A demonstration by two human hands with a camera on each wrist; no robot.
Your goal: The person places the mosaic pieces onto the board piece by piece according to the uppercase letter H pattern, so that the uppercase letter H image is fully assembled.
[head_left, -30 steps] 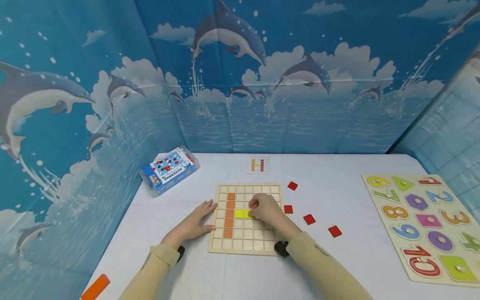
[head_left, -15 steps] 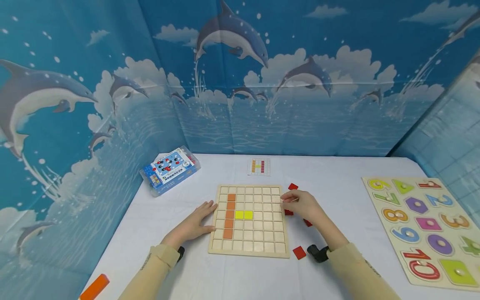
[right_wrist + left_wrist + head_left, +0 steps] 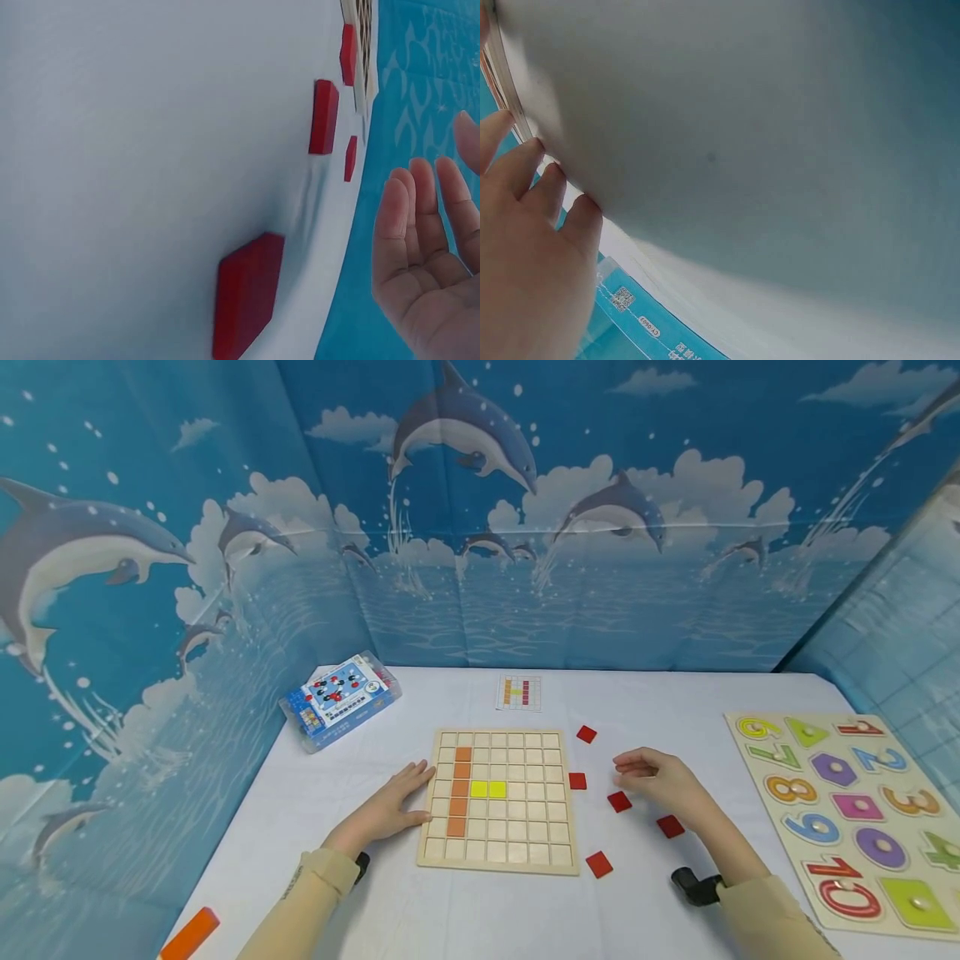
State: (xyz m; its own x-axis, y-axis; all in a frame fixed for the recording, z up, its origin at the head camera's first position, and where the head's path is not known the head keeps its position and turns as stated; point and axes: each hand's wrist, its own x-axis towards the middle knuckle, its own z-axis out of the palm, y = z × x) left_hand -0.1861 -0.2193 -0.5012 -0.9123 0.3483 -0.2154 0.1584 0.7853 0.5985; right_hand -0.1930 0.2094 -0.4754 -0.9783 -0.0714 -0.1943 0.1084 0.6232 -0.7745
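A square wooden grid board (image 3: 495,865) lies in the middle of the white table. Several orange tiles (image 3: 459,788) form a column on its left, with two yellow tiles (image 3: 487,789) side by side touching that column. My left hand (image 3: 386,803) rests at the board's left edge, fingers spread; the left wrist view shows the fingers of this hand (image 3: 536,232) from behind. To the right of the board my right hand (image 3: 663,785) is raised over the table with relaxed fingers, and its palm (image 3: 435,292) shows nothing held. Beneath and around it lie several red tiles (image 3: 618,802).
A small pattern card (image 3: 518,692) lies behind the board. At the back left is a blue box (image 3: 341,700); an orange block (image 3: 189,935) sits at the front left. A wooden number-and-shape puzzle (image 3: 855,827) occupies the right side. Dolphin-print cloth (image 3: 480,602) hangs behind the table.
My right hand has left the yellow tiles on the board and moved right, over the red tiles. The left hand has stayed at the board's edge.
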